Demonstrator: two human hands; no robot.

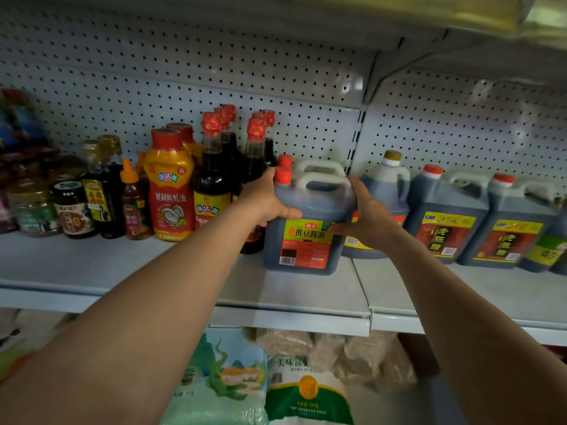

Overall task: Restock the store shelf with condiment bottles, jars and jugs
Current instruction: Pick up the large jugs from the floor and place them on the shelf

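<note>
Two hands clasped the soy sauce jug (306, 231), which stood upright on the shelf (291, 296): the left hand (264, 200) curled round its left shoulder, the right hand (365, 216) round its right. A second jug (319, 167) sat directly behind, so any push would run straight back toward it.

head cam | faces fwd, slightly down | close to grey metal pegboard-backed store shelf (92, 265) | single view

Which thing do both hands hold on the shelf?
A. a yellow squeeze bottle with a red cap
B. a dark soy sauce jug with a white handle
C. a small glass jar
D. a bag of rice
B: the left hand and the right hand grip the sides of the soy sauce jug, which has a white handle.
</note>
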